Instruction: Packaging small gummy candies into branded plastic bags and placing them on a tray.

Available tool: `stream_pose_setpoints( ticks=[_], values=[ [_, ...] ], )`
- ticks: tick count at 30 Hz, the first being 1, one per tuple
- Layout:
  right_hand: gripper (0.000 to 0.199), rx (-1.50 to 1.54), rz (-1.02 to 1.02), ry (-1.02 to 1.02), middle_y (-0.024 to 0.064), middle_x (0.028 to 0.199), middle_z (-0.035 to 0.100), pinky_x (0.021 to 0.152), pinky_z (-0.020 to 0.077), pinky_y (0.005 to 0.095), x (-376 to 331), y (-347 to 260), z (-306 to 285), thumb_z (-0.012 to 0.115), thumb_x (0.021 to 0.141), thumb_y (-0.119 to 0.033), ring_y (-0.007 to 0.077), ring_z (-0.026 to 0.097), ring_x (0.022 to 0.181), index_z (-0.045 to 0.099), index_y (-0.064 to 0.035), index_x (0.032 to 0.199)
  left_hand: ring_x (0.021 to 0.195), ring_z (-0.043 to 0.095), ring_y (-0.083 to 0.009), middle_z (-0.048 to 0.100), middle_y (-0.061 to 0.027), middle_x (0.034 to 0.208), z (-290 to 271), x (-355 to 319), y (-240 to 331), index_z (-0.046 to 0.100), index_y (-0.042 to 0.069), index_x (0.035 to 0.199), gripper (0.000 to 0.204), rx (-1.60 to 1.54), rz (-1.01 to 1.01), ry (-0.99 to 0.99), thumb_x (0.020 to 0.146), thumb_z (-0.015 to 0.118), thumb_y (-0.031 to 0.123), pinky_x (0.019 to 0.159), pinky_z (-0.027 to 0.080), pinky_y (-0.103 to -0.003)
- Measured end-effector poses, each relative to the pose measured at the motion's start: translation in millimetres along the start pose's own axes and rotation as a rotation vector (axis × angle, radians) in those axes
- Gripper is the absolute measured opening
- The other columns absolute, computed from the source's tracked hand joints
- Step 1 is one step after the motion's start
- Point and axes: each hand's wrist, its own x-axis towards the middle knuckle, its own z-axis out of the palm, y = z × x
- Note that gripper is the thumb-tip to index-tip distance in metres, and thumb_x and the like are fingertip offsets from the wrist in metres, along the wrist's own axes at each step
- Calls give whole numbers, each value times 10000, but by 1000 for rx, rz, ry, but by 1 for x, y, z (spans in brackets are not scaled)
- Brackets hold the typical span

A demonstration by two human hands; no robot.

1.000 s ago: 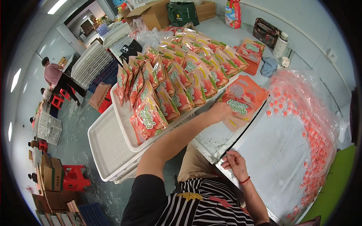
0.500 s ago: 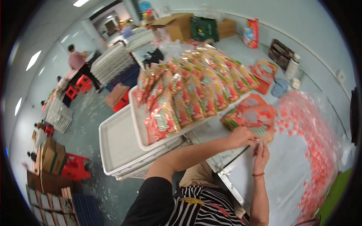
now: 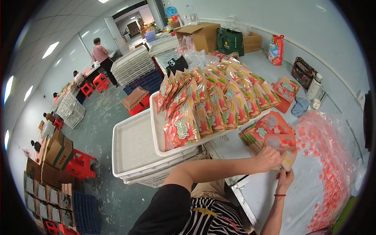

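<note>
walls [image 3: 313, 35]: pale blue-grey | floor [image 3: 103, 133]: grey-green (scuffed pale) | ceiling light [image 3: 51, 49]: lit | stools [image 3: 101, 82]: red | doorway [image 3: 135, 25]: open

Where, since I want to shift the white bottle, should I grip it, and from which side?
Probably mid-body, from the right: the white bottle stands upright, its round body suiting a wrapped hand. The dark patterned bag crowds its left, and the white cup sits by its base, so stay higher.

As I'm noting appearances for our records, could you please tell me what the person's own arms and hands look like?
The left hand and right hand are both ungloved. On the left, a short, plain black sleeve leaves the forearm bare. A thin red bracelet circles the right wrist; any sleeve on that side is out of view.
</note>
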Motion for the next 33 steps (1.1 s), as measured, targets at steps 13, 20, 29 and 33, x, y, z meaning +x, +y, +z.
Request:
stream_pose_setpoints(
  ticks=[13,20,29,33],
  values=[
    [239,-230,-78,-81,42,846,621,658,510,340,-23,-11,-11,535,915,-186,220,619,745,532,-54,1114,554,644,-261,622,-145,666,47,-15,36,529,-84,1072,415,-89,-79,-64,715,615,109,431,491,-373],
    [364,1086,523,-232,81,1245,531,1017,405,368,-29,-10,-28,414,984,-271,213,508,1147,459,-58,1276,551,641,-258,615,-174,699,43,-7,64,497,-97,1140,459,-160,9,18,725,584,78,422,488,-355],
    [454,1009,-140,-691,96,1323,479,999,428,345,-15,0,-31,461,968,-248,209,492,1181,368,-71,1375,987,571,-371,561,-205,1088,-8,-15,98,450,-46,1252,784,-557,172,-6,627,763,310,814,482,-486],
    [428,707,-68,-564,95,1294,503,993,437,354,-35,2,-30,440,976,-274,216,511,1164,393,-85,1357,1181,402,-418,417,-249,1284,-8,-1,78,425,-37,1278,994,-346,390,-123,498,820,436,980,318,-568]
  ],
)
